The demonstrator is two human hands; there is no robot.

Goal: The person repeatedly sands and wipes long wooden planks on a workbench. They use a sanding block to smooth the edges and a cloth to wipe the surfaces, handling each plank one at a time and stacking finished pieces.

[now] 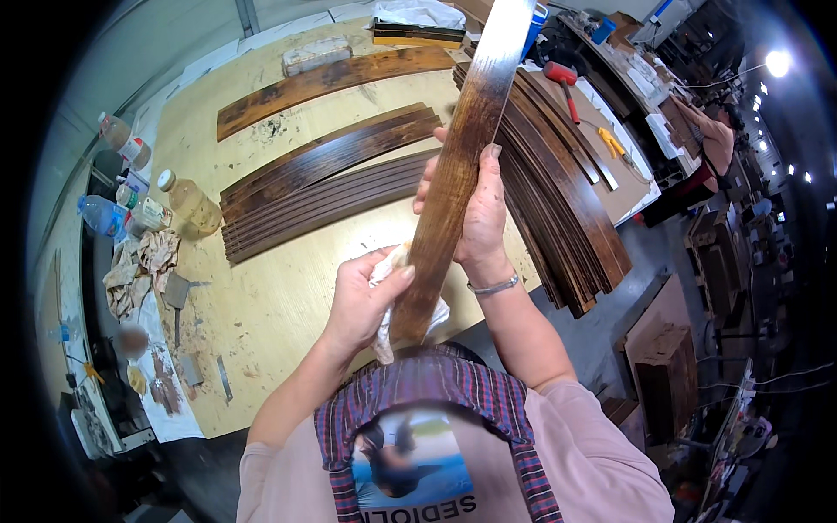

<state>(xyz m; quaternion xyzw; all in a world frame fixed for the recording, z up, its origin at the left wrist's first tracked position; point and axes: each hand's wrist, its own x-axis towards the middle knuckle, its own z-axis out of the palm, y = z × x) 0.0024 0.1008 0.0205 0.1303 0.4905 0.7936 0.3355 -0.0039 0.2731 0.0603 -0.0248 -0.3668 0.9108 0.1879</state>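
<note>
In the right grip (482, 222), holding a brown board (455, 179) by both edges, aslant above the worktop (288, 322); in the left grip (360, 295), clutching a white cloth (384, 338) at the board's near end. Showing stacked slats (331, 209) left of the right grip, a dark pile (562, 209) right of it, bottles (193, 202) left of the left grip.

left hand (362, 295): white cloth (384, 342) against brown plank (460, 170) | right hand (485, 222): holds plank | table (292, 327): dark boards (336, 202)
</note>
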